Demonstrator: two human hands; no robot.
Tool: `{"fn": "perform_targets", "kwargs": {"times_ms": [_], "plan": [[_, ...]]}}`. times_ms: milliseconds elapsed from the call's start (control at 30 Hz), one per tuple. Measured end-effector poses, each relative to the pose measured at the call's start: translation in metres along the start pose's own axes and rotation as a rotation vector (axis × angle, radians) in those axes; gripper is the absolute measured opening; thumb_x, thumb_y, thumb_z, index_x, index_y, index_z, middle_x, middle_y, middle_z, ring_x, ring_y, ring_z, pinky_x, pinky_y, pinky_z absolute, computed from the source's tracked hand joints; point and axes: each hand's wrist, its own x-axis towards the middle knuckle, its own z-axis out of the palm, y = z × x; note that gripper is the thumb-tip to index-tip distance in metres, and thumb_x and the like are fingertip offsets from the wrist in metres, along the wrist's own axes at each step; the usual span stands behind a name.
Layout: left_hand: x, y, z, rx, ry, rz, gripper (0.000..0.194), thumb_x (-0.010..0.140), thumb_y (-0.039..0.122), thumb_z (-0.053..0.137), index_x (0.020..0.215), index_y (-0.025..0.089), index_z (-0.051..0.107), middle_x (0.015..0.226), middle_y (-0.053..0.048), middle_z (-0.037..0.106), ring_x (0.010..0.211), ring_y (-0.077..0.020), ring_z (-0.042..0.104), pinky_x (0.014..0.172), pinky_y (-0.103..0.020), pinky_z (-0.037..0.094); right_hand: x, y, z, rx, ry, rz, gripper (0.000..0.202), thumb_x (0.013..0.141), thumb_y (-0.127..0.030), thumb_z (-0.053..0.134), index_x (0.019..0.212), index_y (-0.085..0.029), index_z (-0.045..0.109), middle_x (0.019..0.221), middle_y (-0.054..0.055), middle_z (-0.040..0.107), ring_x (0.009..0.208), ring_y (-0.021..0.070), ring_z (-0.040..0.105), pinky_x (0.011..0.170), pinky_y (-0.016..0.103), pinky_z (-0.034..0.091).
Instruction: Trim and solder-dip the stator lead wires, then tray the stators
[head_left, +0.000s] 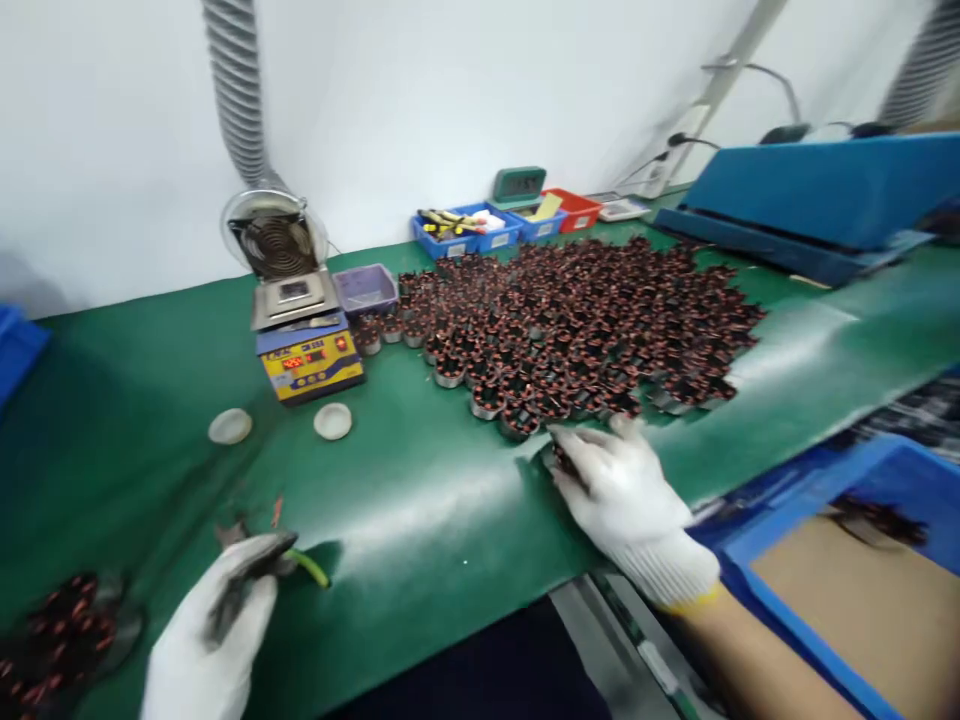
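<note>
coil part [564, 461] btwn r. gloved fingers [590, 456]

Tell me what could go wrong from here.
1. The right hand grips a part beside the tightly crowded pile; it could knock or snag its neighbours.
2. The left hand holds a green-handled tool; a slip might nick the glove.
3. The yellow machine has a lit display, so it may be hot; a careless reach could burn.
</note>
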Motion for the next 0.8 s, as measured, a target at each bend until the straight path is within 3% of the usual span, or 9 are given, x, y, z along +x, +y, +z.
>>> {"fn": "perform_targets", "kwargs": {"times_ms": [33,167,233,333,400,467,600,667,800], "plan": [[-0.002,0.010,0.007,-0.076,0.003,-0.042,0.035,0.081,0.058,0.073,0.097,0.026,0.074,0.096,-0.005,0.078,0.086,-0.0278,0.075,0.075,-0.035,0.065,0.000,-0.011,-0.005,0.108,0.027,-0.041,0.031,0.093,-0.020,0.054,0.121,-0.015,0.065,0.101,0.012,0.073,0.094,0.0261,0.068,0.104,0.053,0.047],[-0.005,0.048,0.044,-0.527,-0.395,-0.415,0.064,0.079,0.072,0.067,0.114,0.019,0.068,0.107,-0.014,0.075,0.072,-0.0255,0.073,0.058,-0.035,0.061,0.027,-0.081,-0.035,0.615,-0.038,-0.383,0.034,0.091,-0.016,0.058,0.125,-0.018,0.059,0.111,0.009,0.072,0.111,0.0198,0.066,0.115,0.046,0.044],[-0.004,0.056,0.060,-0.700,-0.636,-0.597,0.070,0.077,0.080,0.061,0.109,0.018,0.069,0.084,-0.011,0.074,0.055,-0.0227,0.067,0.044,-0.032,0.053,0.050,-0.115,-0.042,0.792,-0.040,-0.566,0.035,0.092,-0.015,0.058,0.126,-0.017,0.058,0.106,0.007,0.073,0.109,0.0181,0.066,0.120,0.047,0.039],[0.001,0.056,0.067,-0.774,-0.392,-0.606,0.058,0.088,0.073,0.048,0.089,0.020,0.071,0.052,-0.001,0.058,0.038,-0.0154,0.050,0.037,-0.027,0.041,0.079,-0.146,-0.032,0.852,0.027,-0.678,0.042,0.093,-0.032,0.062,0.131,-0.016,0.056,0.109,0.011,0.072,0.114,0.0245,0.065,0.117,0.054,0.040],[0.006,0.050,0.062,-0.776,-0.187,-0.578,0.057,0.088,0.073,0.046,0.073,0.021,0.065,0.047,0.000,0.050,0.036,-0.0135,0.043,0.035,-0.027,0.035,0.088,-0.154,-0.015,0.835,0.064,-0.626,0.057,0.089,-0.052,0.066,0.131,-0.016,0.056,0.114,0.014,0.069,0.119,0.0305,0.063,0.114,0.058,0.041],[0.012,0.043,0.054,-0.784,-0.087,-0.549,0.057,0.086,0.075,0.047,0.069,0.023,0.060,0.047,0.001,0.048,0.036,-0.0125,0.040,0.035,-0.027,0.031,0.090,-0.157,0.001,0.842,0.072,-0.545,0.057,0.086,-0.057,0.067,0.126,-0.018,0.058,0.114,0.014,0.068,0.120,0.0320,0.062,0.113,0.059,0.041],[0.016,0.031,0.049,-0.751,-0.074,-0.463,0.057,0.084,0.077,0.050,0.081,0.022,0.064,0.049,0.004,0.048,0.036,-0.0124,0.039,0.035,-0.027,0.030,0.085,-0.163,0.015,0.886,0.074,-0.513,0.015,0.093,-0.023,0.060,0.108,-0.020,0.062,0.097,0.007,0.072,0.109,0.0232,0.067,0.113,0.053,0.044],[0.015,0.030,0.051,-0.765,-0.064,-0.442,0.058,0.084,0.078,0.050,0.082,0.021,0.064,0.051,0.004,0.050,0.038,-0.0120,0.041,0.036,-0.026,0.030,0.082,-0.168,0.010,0.846,0.113,-0.551,0.014,0.091,-0.013,0.058,0.101,-0.021,0.062,0.087,0.002,0.073,0.102,0.0190,0.069,0.117,0.051,0.039],[0.014,0.036,0.054,-0.963,0.023,-0.520,0.054,0.083,0.074,0.058,0.076,0.020,0.061,0.060,0.001,0.061,0.045,-0.0126,0.050,0.040,-0.025,0.037,0.071,-0.175,-0.009,0.784,0.109,-0.732,0.016,0.093,-0.014,0.055,0.099,-0.024,0.067,0.082,-0.003,0.075,0.092,0.0144,0.069,0.130,0.045,0.013]]}}
